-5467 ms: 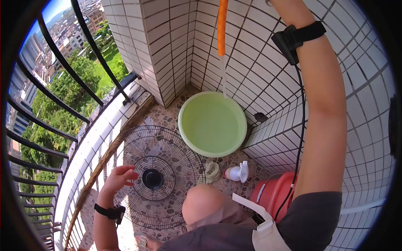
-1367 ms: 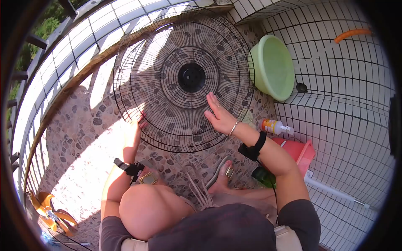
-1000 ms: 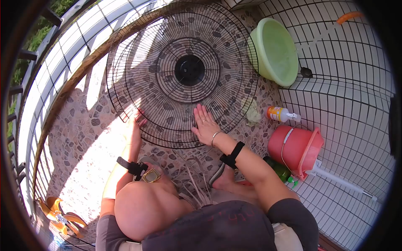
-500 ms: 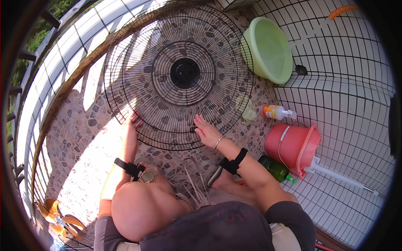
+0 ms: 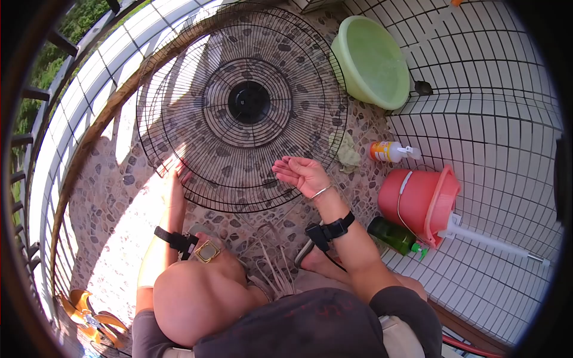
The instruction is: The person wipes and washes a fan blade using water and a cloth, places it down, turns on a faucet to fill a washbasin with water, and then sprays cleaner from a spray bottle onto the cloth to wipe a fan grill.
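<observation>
Now that the right hand (image 5: 302,175) has turned palm up, empty and loosely curled, only the left hand (image 5: 173,184), its grip unclear, seems placed to steady the wire fan guard (image 5: 249,102), left of the green basin (image 5: 357,86).

Right hand (image 5: 301,174) turned palm-up beside the fan guard (image 5: 249,101).
Its back showed 1 s ago; 5.5 s ago that arm reached upward, the hand out of view. The left hand (image 5: 174,179), then above the guard, is now at its near rim.
</observation>
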### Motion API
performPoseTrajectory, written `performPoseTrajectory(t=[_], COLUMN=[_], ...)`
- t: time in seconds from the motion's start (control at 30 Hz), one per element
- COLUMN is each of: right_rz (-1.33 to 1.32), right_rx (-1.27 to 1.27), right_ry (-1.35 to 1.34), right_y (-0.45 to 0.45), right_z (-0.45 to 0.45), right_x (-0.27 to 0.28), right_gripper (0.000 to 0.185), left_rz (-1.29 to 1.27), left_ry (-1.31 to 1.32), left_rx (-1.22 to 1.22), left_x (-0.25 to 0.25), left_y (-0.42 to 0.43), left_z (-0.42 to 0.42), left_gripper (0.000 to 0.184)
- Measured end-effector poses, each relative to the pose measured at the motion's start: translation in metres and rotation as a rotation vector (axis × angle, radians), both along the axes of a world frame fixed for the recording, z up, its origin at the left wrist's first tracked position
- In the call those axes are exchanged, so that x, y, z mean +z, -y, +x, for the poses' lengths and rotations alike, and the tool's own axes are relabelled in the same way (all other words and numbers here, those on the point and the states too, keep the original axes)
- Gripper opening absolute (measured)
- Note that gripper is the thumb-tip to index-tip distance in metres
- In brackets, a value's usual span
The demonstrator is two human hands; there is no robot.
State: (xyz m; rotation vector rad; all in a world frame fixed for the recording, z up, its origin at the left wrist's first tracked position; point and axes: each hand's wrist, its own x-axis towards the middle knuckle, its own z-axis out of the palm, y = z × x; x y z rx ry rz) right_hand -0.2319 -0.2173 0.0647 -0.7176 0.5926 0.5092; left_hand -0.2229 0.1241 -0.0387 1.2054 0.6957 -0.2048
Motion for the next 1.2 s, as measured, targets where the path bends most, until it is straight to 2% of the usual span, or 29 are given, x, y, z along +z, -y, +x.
performPoseTrajectory(t=[0.1, 0.13, 0.23, 0.37, 0.43, 0.5, 0.53, 0.57, 0.63, 0.67, 0.7, 0.77, 0.83, 0.87, 0.93, 0.97, 1.03, 1.07, 1.13, 1.2], right_rz=[-0.111, -0.172, -0.259, -0.246, -0.109, -0.112, -0.101, -0.113, -0.17, -0.175, -0.245, -0.315, -0.406, -0.404, -0.726, -0.724, -1.451, -1.448, -2.151, -1.923], right_rx=[-0.034, -0.044, -0.033, -0.078, -0.14, -0.193, -0.241, -0.248, -0.267, -0.274, -0.301, -0.329, -0.475, -0.482, -0.498, -0.5, -0.213, -0.214, 0.404, 0.719], right_ry=[-0.038, -0.053, -0.069, -0.021, 0.032, 0.073, 0.103, 0.112, 0.135, 0.145, 0.133, 0.123, -0.047, -0.045, -0.163, -0.164, 0.055, 0.061, 0.038, -0.028], right_y=[0.006, 0.007, 0.012, 0.031, 0.043, 0.048, 0.05, 0.056, 0.069, 0.075, 0.082, 0.104, 0.128, 0.139, 0.16, 0.165, 0.178, 0.182, 0.169, 0.124], right_z=[0.0, 0.001, 0.005, 0.012, 0.018, 0.028, 0.033, 0.037, 0.044, 0.049, 0.054, 0.056, 0.053, 0.049, 0.048, 0.055, 0.08, 0.093, 0.123, 0.131], right_x=[-0.002, -0.002, -0.008, -0.017, -0.011, 0.006, 0.013, 0.014, 0.01, 0.004, -0.007, -0.037, -0.073, -0.081, -0.089, -0.093, -0.097, -0.098, -0.09, -0.07], right_gripper=[0.022, 0.021, 0.022, 0.023, 0.021, 0.022, 0.023, 0.023, 0.019, 0.019, 0.019, 0.02, 0.028, 0.028, 0.027, 0.027, 0.049, 0.049, 0.079, 0.093], left_rz=[0.025, 0.013, 0.124, 0.325, 0.41, 0.468, 0.475, 0.371, 0.342, 0.33, 0.201, 0.193, 0.187, 0.188, 0.196, 0.203, 0.221, 0.228, 0.244, 0.257], left_ry=[-0.012, 0.041, 0.056, 0.034, 0.008, -0.029, -0.035, -0.016, 0.075, 0.092, 0.032, 0.035, 0.038, 0.04, 0.036, 0.03, 0.013, -0.001, -0.022, -0.074], left_rx=[0.112, 0.179, 0.251, 0.304, 0.311, 0.305, 0.306, 0.342, 0.362, 0.382, 0.326, 0.298, 0.288, 0.274, 0.267, 0.26, 0.24, 0.233, 0.228, 0.214], left_x=[0.012, 0.017, 0.031, 0.03, 0.029, 0.03, 0.031, 0.046, -0.002, 0.01, 0.055, 0.062, 0.063, 0.062, 0.06, 0.058, 0.055, 0.052, 0.046, 0.042], left_y=[0.001, -0.002, -0.019, -0.046, -0.056, -0.065, -0.069, -0.062, -0.095, -0.091, -0.073, -0.065, -0.063, -0.064, -0.067, -0.067, -0.067, -0.069, -0.07, -0.069], left_z=[0.007, 0.009, 0.012, 0.006, 0.006, 0.007, 0.009, 0.01, 0.002, 0.004, 0.006, 0.009, 0.011, 0.013, 0.013, 0.012, 0.008, 0.005, -0.003, -0.021], left_gripper=[0.038, 0.032, 0.03, 0.029, 0.029, 0.029, 0.029, 0.028, 0.026, 0.027, 0.037, 0.037, 0.038, 0.038, 0.039, 0.039, 0.04, 0.04, 0.041, 0.041])
